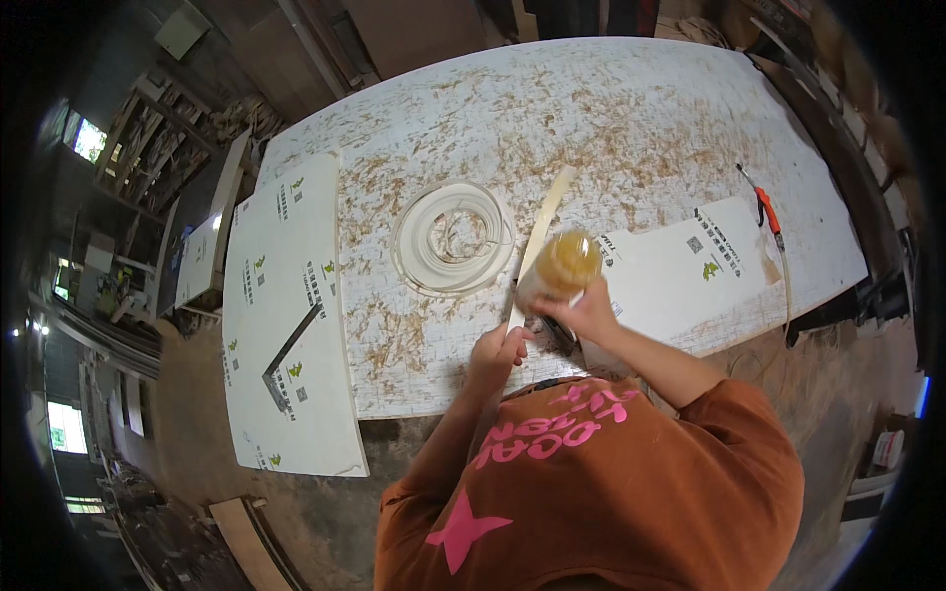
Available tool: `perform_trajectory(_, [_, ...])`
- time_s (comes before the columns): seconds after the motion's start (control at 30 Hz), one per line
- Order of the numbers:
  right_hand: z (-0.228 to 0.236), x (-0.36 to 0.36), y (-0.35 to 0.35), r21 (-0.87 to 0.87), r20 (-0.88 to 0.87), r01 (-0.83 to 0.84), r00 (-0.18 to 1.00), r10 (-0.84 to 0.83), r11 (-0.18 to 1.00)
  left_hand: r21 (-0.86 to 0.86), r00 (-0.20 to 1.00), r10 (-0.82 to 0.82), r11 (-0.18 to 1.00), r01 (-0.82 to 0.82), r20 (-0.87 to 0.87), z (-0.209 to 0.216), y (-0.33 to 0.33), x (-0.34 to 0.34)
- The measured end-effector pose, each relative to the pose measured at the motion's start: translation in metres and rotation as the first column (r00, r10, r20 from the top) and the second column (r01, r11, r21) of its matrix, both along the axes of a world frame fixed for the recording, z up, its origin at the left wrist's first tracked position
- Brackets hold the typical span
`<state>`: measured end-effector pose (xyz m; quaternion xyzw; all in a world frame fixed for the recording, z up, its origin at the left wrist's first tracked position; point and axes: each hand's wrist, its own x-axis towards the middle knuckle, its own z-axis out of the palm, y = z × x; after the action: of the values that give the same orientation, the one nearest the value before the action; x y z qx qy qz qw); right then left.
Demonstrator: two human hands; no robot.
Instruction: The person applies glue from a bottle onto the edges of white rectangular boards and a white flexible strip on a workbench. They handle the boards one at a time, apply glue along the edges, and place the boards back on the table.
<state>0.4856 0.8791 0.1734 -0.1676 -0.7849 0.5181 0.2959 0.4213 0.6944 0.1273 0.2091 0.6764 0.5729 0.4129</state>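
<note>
My left hand (498,357) is closed around the near end of a narrow pale strip (544,215), which slants away across the worktable (414,128). My right hand (587,313) grips a clear bottle (569,262) with yellowish contents. The bottle is tilted over the strip and hides part of it; its mouth is not visible. Below the right hand lies a dark object (563,340), mostly covered, too unclear to name.
A coil of white banding (416,254) lies left of the strip. Farther left, a white panel (296,217) carries a dark carpenter's square (293,343). To the right are another white panel (670,286) and a red-handled corded tool (771,219) near the table's edge.
</note>
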Motion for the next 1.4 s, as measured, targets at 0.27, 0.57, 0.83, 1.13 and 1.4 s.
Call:
perform_trajectory(0.27, [0.005,-0.004,0.000,-0.057,-0.054,0.008,0.998,-0.011,0.998,0.110,0.997,-0.043,0.993,0.036,0.059,0.004,0.000,-0.003])
perform_trajectory(0.57, [-0.007,-0.004,0.001,-0.074,-0.044,0.043,0.998,-0.046,0.996,-0.013,1.000,-0.029,0.999,0.029,-0.007,0.003,0.001,-0.001])
perform_trajectory(0.83, [-0.021,-0.005,-0.004,-0.040,0.003,0.009,1.000,-0.009,0.999,0.010,0.997,-0.063,0.998,0.063,0.038,-0.008,0.001,-0.005])
perform_trajectory(1.13, [-0.018,-0.002,-0.006,-0.019,-0.110,0.033,0.993,-0.035,0.999,-0.038,0.994,-0.106,0.994,0.106,-0.014,-0.010,0.006,0.001])
perform_trajectory(1.4, [-0.024,0.002,0.005,0.081,-0.014,0.043,0.999,-0.042,0.996,-0.059,1.000,-0.017,0.998,0.017,0.003,-0.012,0.005,-0.001])
